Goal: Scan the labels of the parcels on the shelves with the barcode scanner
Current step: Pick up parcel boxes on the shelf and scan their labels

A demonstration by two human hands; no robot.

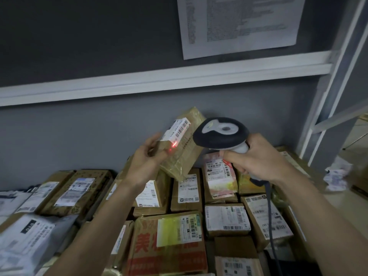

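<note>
Left hand (148,156) grips tilted parcel (184,148), long axis up-right | right hand (256,158) clasps barcode scanner (223,134), head aimed left at label (176,130)

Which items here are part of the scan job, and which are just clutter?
In the job:
- barcode scanner, gripped in right hand
- taped parcel, held up by left hand, red beam near its label
- parcels on the shelf

Lying about:
- printed sheet on the wall
- crumpled paper at right
</note>
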